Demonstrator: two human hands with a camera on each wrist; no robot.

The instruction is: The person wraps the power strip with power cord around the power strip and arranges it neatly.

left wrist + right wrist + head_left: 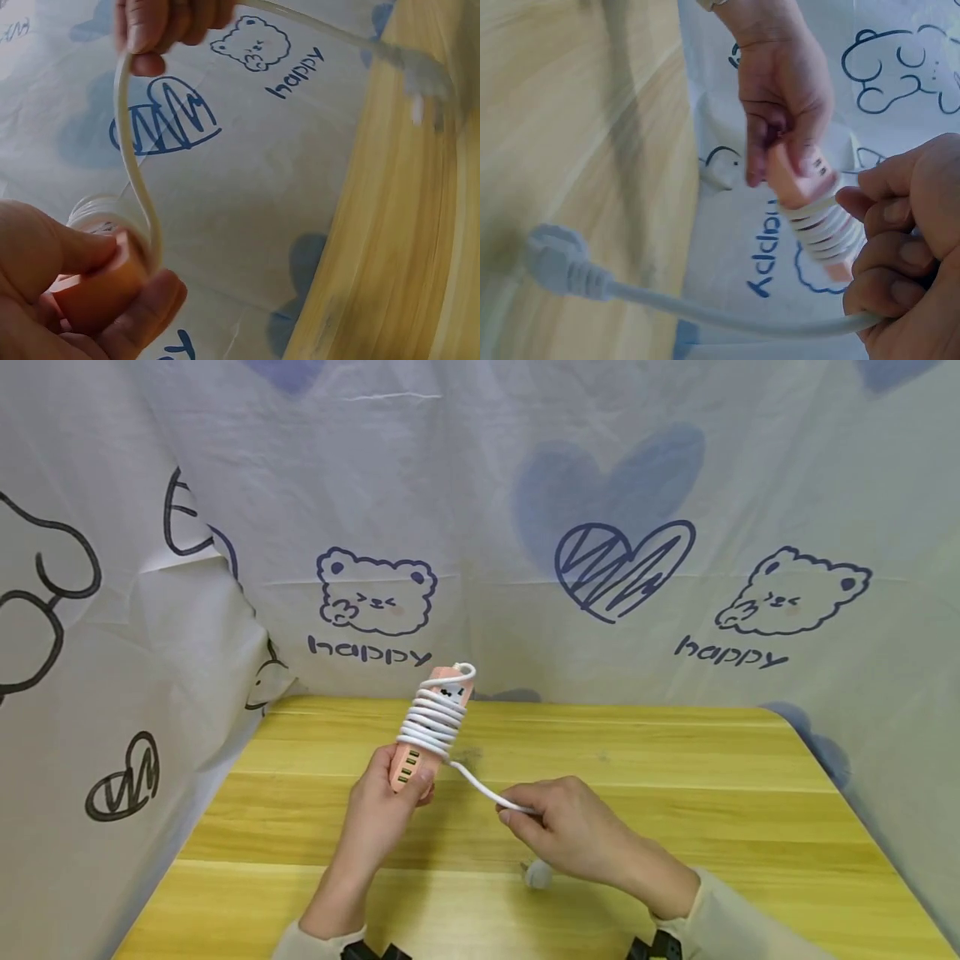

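Note:
A pink power strip (pixel 406 767) with several USB ports is held by its lower end in my left hand (pixel 385 791), tilted above the table. White cord (pixel 432 718) is wound in several turns around its body, with a loop at the top end. From the lowest turn the cord runs down to my right hand (pixel 580 832), which pinches it between thumb and fingers. In the right wrist view the cord's free end leaves that hand and ends in a white plug (pixel 559 259). The plug hangs below the right hand in the head view, over the tabletop.
The yellow wood-grain table (pixel 675 760) lies beneath both hands. A pale cloth (pixel 495 527) printed with bears, hearts and words hangs behind it and along the sides. Dark wrist mounts (pixel 655 947) show at the bottom edge.

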